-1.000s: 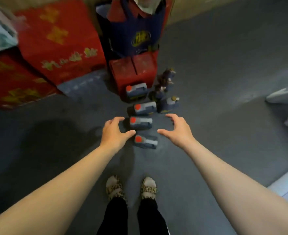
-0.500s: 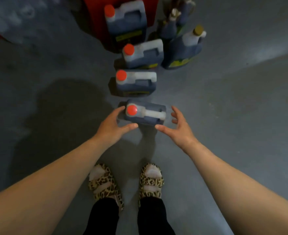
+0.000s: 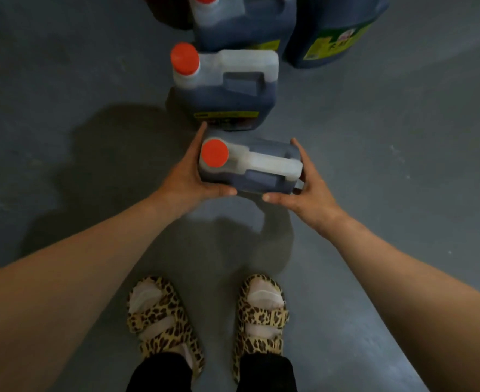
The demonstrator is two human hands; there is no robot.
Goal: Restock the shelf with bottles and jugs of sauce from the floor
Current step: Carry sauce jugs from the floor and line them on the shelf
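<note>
Grey floor (image 3: 402, 193), with a row of dark sauce jugs running away from the person. The nearest jug (image 3: 250, 168), red-capped, stands just before the leopard-print slippers (image 3: 207, 321). Half a second earlier both hands flanked it, fingers spread; now the left hand (image 3: 185, 176) and right hand (image 3: 309, 190) clasp its sides, thumbs along its near face. The lift toward the shelf can probably begin.

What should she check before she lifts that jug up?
1. Left hand grips the near jug: ok.
2. Right hand grips its other side: ok.
3. Red cap is on: ok; how tight, cannot tell.
4. Jug clear of the next jug: ok, a small gap shows.
5. Feet back from the jug: ok.
6. Handle free for a regrip: ok.
</note>
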